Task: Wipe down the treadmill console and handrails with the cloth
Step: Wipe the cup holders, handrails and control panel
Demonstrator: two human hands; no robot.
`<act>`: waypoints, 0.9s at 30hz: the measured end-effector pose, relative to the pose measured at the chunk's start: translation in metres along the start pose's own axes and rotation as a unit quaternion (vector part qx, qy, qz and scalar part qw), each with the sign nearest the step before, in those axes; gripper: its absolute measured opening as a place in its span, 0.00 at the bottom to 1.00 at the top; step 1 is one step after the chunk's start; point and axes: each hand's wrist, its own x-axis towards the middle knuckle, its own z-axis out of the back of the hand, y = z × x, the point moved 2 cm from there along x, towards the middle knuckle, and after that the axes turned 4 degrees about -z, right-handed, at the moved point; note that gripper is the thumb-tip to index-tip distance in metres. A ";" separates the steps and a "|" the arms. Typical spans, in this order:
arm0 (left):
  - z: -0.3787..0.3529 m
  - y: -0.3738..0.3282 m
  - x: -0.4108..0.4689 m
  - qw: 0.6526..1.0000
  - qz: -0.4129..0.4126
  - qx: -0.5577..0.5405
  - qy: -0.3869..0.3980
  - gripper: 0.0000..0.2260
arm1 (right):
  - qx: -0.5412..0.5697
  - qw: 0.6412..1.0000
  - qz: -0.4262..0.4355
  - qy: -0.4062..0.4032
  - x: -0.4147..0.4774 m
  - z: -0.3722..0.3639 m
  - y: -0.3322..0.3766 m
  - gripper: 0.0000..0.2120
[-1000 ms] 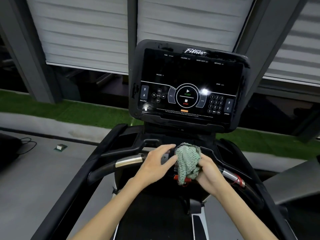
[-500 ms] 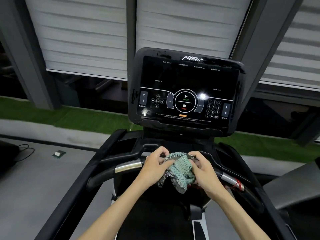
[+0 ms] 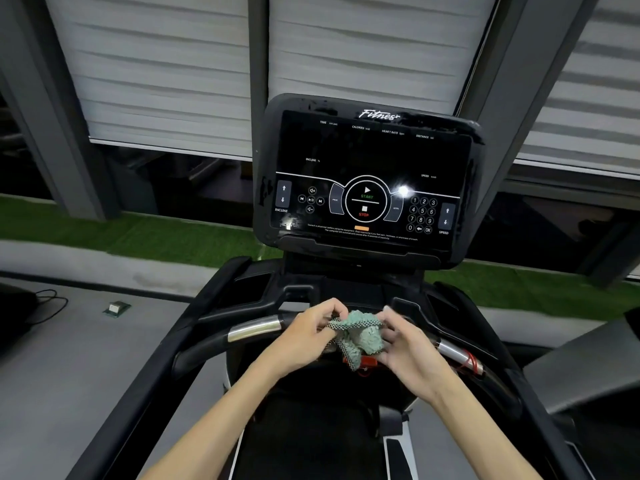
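A crumpled green cloth (image 3: 362, 336) with a dark mesh edge hangs between both hands, just in front of the treadmill's front handlebar (image 3: 254, 329). My left hand (image 3: 304, 336) pinches the cloth's left edge. My right hand (image 3: 405, 341) grips its right side with curled fingers. The black console (image 3: 367, 178) with its START and STOP panel stands upright behind and above the hands. Black side handrails (image 3: 162, 372) run back on both sides toward me.
A red safety clip and cord (image 3: 467, 362) sit on the bar's right metal grip sensor. The treadmill belt (image 3: 311, 434) lies below the hands. A small box (image 3: 117, 308) and a black cable (image 3: 48, 306) lie on the grey floor at left. Green turf runs behind the treadmill.
My left hand went from lying on the bar beside the cloth to pinching its left edge. Both hands now pull the cloth apart. The view tilted up slightly.
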 end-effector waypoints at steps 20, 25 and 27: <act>0.014 -0.011 0.009 0.989 -0.009 -0.005 -0.147 0.08 | -0.318 0.941 0.116 0.022 -0.005 -0.005 0.020 0.22; 0.030 -0.012 0.014 0.989 0.023 0.009 -0.144 0.07 | -0.311 0.941 0.130 0.021 -0.004 0.003 0.044 0.03; 0.033 -0.019 0.015 0.989 0.012 0.019 -0.144 0.06 | -0.306 0.942 0.132 0.029 -0.004 0.003 0.052 0.04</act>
